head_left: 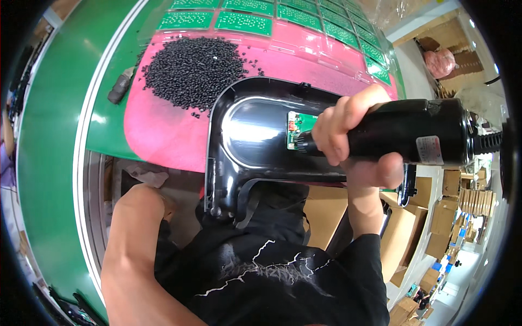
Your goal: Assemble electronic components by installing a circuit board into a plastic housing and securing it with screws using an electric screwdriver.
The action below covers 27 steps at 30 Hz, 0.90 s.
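Note:
My right hand (353, 130) is wrapped round a thick black electric screwdriver (408, 133) with a cable at its back end. The tool's nose points left and meets a small green circuit board (302, 120), partly hidden by my fingers. That board sits inside a glossy black plastic housing (255, 146), which lies over the table's near edge and above my lap. On the left, my bent left arm (133, 228) reaches up past the table edge; its hand is turned down and mostly hidden, so its fingers do not show.
A pile of small black screws (193, 70) lies on a pink mat (157, 141). Behind it stand clear trays of green circuit boards (244, 22). A dark wrapped object (120, 87) rests on the green table (60, 125). Cardboard boxes (326, 214) stand below and right.

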Each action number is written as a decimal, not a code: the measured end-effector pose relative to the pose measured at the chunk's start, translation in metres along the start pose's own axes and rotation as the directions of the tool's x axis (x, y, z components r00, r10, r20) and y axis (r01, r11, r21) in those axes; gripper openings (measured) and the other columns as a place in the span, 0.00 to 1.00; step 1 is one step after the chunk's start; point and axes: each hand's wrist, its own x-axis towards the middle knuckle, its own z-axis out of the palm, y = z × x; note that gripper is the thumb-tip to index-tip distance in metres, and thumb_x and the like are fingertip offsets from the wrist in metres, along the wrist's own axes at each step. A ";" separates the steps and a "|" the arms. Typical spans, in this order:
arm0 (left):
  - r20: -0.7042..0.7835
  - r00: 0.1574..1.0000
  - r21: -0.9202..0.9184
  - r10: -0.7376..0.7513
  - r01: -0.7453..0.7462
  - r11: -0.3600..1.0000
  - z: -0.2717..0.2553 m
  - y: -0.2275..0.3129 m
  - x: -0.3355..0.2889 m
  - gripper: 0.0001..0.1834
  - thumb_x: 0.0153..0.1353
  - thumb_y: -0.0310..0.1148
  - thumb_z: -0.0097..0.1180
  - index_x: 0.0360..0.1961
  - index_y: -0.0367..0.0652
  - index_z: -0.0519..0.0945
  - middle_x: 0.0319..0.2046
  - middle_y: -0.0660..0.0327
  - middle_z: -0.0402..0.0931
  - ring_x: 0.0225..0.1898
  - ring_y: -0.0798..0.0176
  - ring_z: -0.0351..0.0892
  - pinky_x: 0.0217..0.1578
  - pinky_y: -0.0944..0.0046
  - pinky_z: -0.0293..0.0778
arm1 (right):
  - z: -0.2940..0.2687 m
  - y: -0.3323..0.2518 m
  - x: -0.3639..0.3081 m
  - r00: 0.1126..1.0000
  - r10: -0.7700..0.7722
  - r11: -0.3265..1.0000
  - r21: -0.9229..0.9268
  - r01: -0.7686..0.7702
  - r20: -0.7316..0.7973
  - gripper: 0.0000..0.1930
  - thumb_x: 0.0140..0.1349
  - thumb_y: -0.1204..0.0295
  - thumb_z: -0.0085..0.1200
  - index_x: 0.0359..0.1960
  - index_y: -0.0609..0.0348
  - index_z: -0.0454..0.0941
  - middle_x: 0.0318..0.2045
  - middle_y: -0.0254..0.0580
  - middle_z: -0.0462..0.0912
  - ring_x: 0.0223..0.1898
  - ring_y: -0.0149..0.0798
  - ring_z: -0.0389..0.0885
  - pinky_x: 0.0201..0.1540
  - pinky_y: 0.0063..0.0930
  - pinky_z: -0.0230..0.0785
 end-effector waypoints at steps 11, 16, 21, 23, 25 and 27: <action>0.077 0.997 0.025 0.017 -0.019 1.000 0.001 -0.003 0.026 0.14 0.64 0.31 0.43 0.27 0.43 0.81 0.25 0.60 0.78 0.25 0.61 0.79 0.26 0.60 0.77 | -0.005 0.005 0.008 0.995 -0.074 0.997 0.022 0.073 0.074 0.32 0.57 0.39 0.59 0.40 0.60 0.70 0.17 0.32 0.71 0.15 0.27 0.66 0.20 0.25 0.59; 0.058 0.997 -0.094 -0.040 0.046 0.995 -0.008 -0.018 0.028 0.14 0.61 0.29 0.43 0.21 0.46 0.78 0.22 0.61 0.77 0.24 0.64 0.77 0.25 0.62 0.75 | -0.025 -0.007 0.005 0.967 0.035 0.926 0.372 0.063 -0.251 0.23 0.66 0.50 0.55 0.41 0.60 0.70 0.22 0.29 0.70 0.22 0.27 0.69 0.34 0.27 0.63; -0.083 0.989 -0.183 -0.121 0.105 0.978 -0.002 -0.030 0.039 0.14 0.59 0.27 0.45 0.17 0.46 0.76 0.18 0.64 0.72 0.20 0.64 0.74 0.20 0.64 0.71 | -0.084 -0.010 0.009 0.731 0.235 0.794 0.560 0.235 -0.640 0.20 0.66 0.69 0.58 0.51 0.66 0.63 0.46 0.48 0.71 0.55 0.47 0.70 0.67 0.53 0.63; -0.117 0.987 -0.179 -0.113 0.091 0.980 -0.007 -0.038 0.040 0.14 0.59 0.27 0.46 0.16 0.46 0.75 0.18 0.64 0.71 0.19 0.64 0.73 0.19 0.65 0.69 | -0.106 -0.009 -0.016 0.827 0.154 0.751 0.609 0.257 -0.540 0.25 0.65 0.74 0.56 0.57 0.70 0.57 0.52 0.54 0.65 0.58 0.50 0.67 0.72 0.58 0.55; 0.093 0.995 -0.267 -0.042 0.066 0.962 -0.016 -0.042 0.037 0.13 0.58 0.27 0.49 0.16 0.44 0.76 0.17 0.62 0.71 0.19 0.63 0.73 0.19 0.64 0.69 | -0.088 -0.025 -0.029 0.733 0.215 0.771 0.573 0.278 -0.646 0.10 0.66 0.73 0.53 0.43 0.65 0.71 0.44 0.46 0.72 0.53 0.42 0.72 0.64 0.51 0.68; 0.140 0.988 -0.258 -0.069 0.104 0.961 -0.021 -0.043 0.036 0.10 0.57 0.27 0.51 0.19 0.42 0.77 0.18 0.60 0.72 0.20 0.61 0.74 0.19 0.62 0.70 | -0.111 -0.032 -0.068 0.773 -0.005 0.836 0.421 0.351 -0.634 0.07 0.67 0.75 0.50 0.43 0.66 0.71 0.42 0.45 0.73 0.48 0.39 0.72 0.53 0.39 0.71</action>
